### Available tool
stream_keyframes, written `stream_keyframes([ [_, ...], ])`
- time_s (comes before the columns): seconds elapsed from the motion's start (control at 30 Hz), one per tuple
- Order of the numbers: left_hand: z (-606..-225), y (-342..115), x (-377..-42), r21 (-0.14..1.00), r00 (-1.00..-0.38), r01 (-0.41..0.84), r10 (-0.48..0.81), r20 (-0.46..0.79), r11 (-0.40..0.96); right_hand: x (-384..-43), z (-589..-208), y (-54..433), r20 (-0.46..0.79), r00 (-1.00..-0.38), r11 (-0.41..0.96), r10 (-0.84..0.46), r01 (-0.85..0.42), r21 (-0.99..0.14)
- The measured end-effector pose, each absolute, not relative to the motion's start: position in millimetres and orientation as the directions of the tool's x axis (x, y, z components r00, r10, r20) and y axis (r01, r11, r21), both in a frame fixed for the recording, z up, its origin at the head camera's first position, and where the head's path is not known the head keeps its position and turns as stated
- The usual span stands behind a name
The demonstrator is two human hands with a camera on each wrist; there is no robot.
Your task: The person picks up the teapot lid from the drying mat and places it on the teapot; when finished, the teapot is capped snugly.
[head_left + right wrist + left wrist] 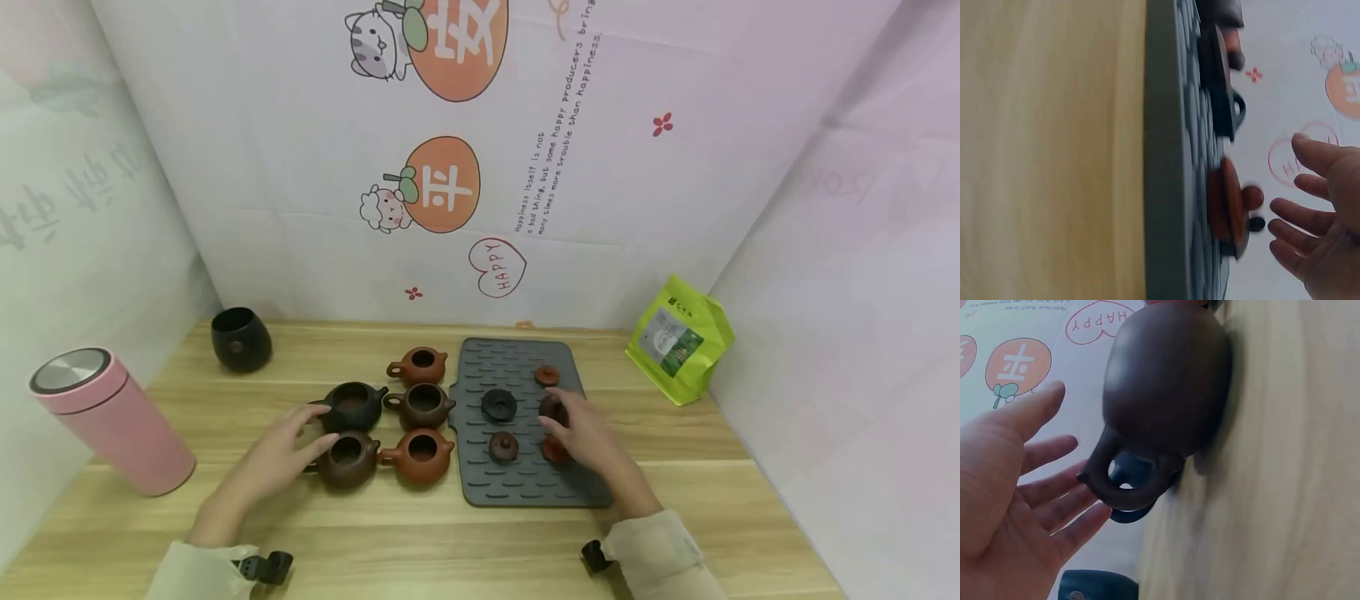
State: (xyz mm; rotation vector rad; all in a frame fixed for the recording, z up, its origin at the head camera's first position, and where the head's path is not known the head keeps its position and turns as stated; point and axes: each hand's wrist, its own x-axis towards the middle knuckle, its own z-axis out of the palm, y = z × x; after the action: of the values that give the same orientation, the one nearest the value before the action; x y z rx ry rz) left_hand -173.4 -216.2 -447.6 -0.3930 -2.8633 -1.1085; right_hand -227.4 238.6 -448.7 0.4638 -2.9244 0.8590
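My left hand [279, 448] hovers with spread, relaxed fingers by the handle of a dark brown teapot [1166, 375]; nothing is in its grasp. Behind that pot stands a lidless black teapot [362, 422]. To their right are a brown teapot [425, 422], an orange-brown teapot [422, 476] and a small reddish teapot [430, 377], also lidless. Over the grey mat [487, 493], my right hand [588, 433] is held with fingers extended above a dark brown lid [553, 408] and a red-brown lid [1235, 206]. A gap shows between fingers and lids in the right wrist view.
Also on the mat lie a black lid [498, 406], a brown lid [503, 447] and a small reddish lid [547, 376]. A pink thermos [123, 433] and a black cup [242, 343] stand left. A green tea bag [681, 340] leans at the right wall.
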Motion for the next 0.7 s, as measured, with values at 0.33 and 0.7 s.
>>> stream_keyframes([
  [0.33, -459.2, -212.0, -171.2, 0.709, -0.963, 0.229, 0.262, 0.065, 0.667, -219.4, -454.4, 208.4, 0.134, -0.943, 0.726, -0.304, -0.321, -0.609],
  [0.7, -462.0, -211.6, -169.9, 0.718, -0.953, 0.258, 0.294, 0.078, 0.647, -216.9, -460.4, 193.4, 0.037, -0.918, 0.672, -0.396, -0.317, -0.67],
])
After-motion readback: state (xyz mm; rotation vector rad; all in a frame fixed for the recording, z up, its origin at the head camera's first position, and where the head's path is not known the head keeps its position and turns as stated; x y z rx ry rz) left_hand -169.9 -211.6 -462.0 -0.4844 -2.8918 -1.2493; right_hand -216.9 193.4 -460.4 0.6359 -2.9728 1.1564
